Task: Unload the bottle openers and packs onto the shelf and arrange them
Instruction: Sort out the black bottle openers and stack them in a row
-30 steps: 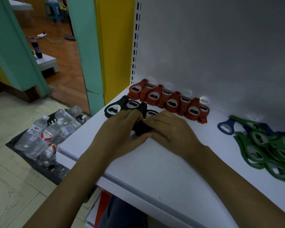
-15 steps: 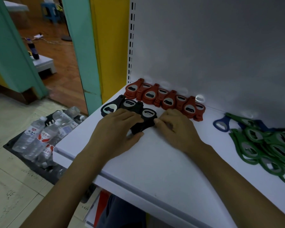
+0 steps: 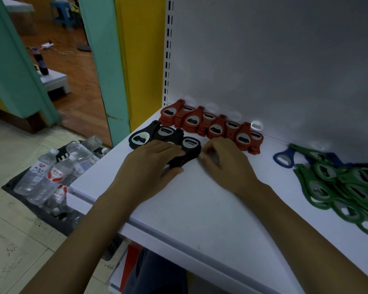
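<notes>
Black bottle openers (image 3: 166,133): stacked flat in overlapping piles near the left end of the shelf (image 3: 200,209), just in front of the row of red bottle openers (image 3: 217,128) set along the back panel. Well apart to the right: a loose heap of green bottle openers (image 3: 348,187), with one blue opener (image 3: 283,159) at its back edge.

Left hand (image 3: 149,164): laid over the near part of the black piles, fingers across the top, thumb against the near edge, gripping the pile. Right hand (image 3: 225,164): fingers curled, fingertips at the right edge of the black piles; contact or pinch not determinable from this view.

Handling, as judged: light, stiff moulded plastic with a pale insert, probably metal; not fragile; smooth faces, so likely to slide over one another when stacked. Treat each pile as a loose unit. Take hold at the two long sides, thumb on one and fingers on the other, with light downward pressure on top to prevent fanning. Avoid lifting by the narrow neck of a single piece. Push rather than lift when squaring against the red row. Keep sideways force low to avoid disturbing that row.
</notes>
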`<state>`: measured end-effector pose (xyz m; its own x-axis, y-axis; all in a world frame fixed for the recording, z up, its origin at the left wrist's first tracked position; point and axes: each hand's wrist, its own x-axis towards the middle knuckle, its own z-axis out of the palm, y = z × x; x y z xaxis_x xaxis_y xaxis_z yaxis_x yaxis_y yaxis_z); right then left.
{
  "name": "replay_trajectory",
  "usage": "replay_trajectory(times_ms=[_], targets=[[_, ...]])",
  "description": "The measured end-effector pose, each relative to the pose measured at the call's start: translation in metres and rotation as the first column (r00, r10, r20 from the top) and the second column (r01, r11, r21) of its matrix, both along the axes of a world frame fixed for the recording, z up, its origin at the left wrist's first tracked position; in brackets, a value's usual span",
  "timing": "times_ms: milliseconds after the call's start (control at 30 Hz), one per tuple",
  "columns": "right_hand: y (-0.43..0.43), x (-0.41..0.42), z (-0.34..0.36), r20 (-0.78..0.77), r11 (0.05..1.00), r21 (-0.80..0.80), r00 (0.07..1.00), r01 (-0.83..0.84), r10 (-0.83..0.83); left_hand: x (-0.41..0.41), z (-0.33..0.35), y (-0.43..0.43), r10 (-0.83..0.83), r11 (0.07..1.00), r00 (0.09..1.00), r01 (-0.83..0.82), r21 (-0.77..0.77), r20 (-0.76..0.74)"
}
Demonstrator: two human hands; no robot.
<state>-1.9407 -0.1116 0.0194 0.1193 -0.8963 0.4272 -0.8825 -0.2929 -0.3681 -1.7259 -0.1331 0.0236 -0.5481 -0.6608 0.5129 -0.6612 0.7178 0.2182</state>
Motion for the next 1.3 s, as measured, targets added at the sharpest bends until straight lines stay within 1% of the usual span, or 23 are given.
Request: replay_trajectory(times_ms=[133,267,367,500,567,700,967,1133,1300], targets=[[-0.001,-0.001,-0.005,0.06,0.995,0.063,0.996,-0.075,0.071,0.0,0.0,0.0,-0.006,1.0,1.0,0.006,0.005,0.004],[-0.006,-0.002,-0.005,0.083,0.985,0.119,0.99,-0.122,0.113,0.001,0.001,0.001,-0.001,1.0,1.0,0.001,0.011,-0.001],[-0.006,-0.003,-0.003,0.109,0.981,0.129,0.985,-0.145,0.131,0.0,0.002,0.002,-0.004,1.0,1.0,0.004,0.005,-0.008],[-0.005,-0.003,-0.005,0.132,0.982,0.148,0.986,-0.12,0.101,0.0,0.003,0.002,-0.008,1.0,1.0,0.008,0.002,-0.004],[-0.006,-0.003,-0.005,0.12,0.983,0.151,0.989,-0.101,0.084,0.0,0.003,0.002,-0.01,1.0,1.0,0.01,-0.002,-0.005],[-0.01,-0.002,-0.005,0.072,0.981,0.153,0.991,-0.122,0.113,0.0,0.002,0.002,-0.009,1.0,1.0,0.009,-0.01,-0.01],[-0.008,-0.003,-0.006,0.096,0.984,0.132,0.989,-0.123,0.111,0.001,0.003,0.002,-0.021,1.0,1.0,0.021,-0.011,-0.013],[-0.008,-0.003,-0.005,0.098,0.982,0.151,0.99,-0.111,0.097,0.0,0.004,0.002,-0.024,1.0,0.999,0.024,-0.004,-0.024],[-0.009,-0.003,-0.005,0.099,0.983,0.152,0.991,-0.101,0.086,0.0,0.005,0.003,0.002,0.999,0.998,-0.004,-0.034,-0.056]])
